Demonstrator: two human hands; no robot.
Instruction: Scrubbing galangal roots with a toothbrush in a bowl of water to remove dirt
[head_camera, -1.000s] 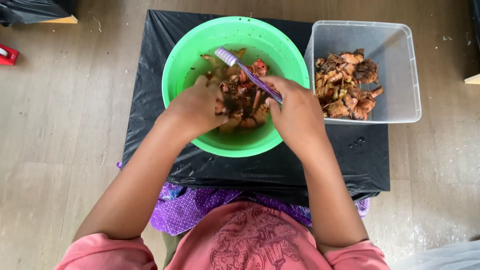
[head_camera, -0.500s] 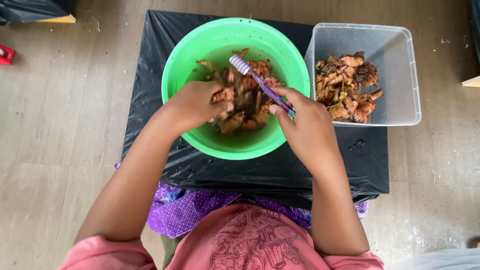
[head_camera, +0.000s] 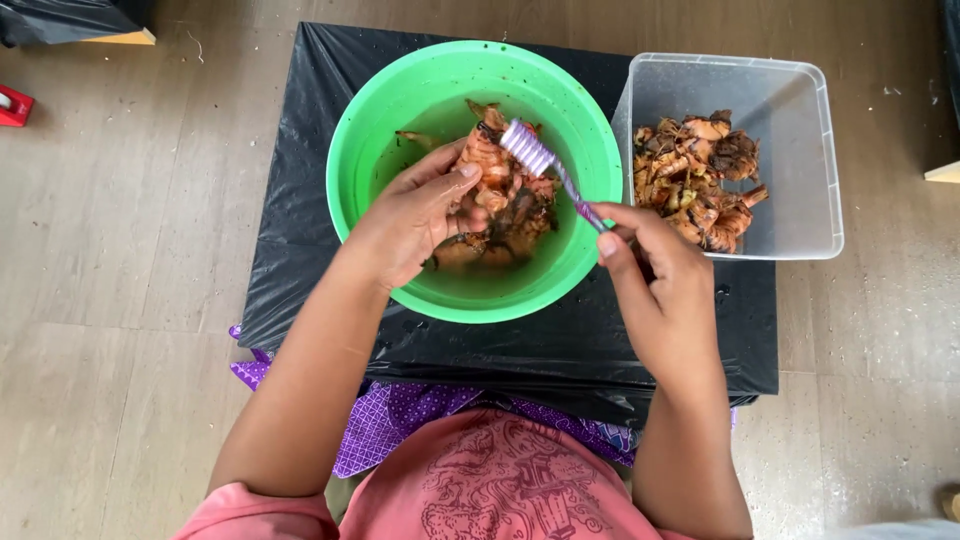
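Observation:
A green plastic bowl (head_camera: 380, 150) holds water and several brown-orange knobbly roots. My left hand (head_camera: 415, 215) grips one orange root (head_camera: 487, 158) above the bowl. My right hand (head_camera: 655, 270) holds a purple toothbrush (head_camera: 545, 168) by its handle, with the white bristle head resting against the top of that root. Both hands are over the right half of the bowl.
A clear plastic tub (head_camera: 790, 130) to the right of the bowl contains more roots (head_camera: 695, 180). Bowl and tub stand on a low surface covered in black plastic sheeting (head_camera: 300, 230). Purple cloth (head_camera: 400, 420) lies under its near edge. A red object (head_camera: 14, 105) sits far left on the floor.
My left hand has lifted one root higher out of the bowl. My right hand has drawn back toward me, and the brush head now rests on the raised root.

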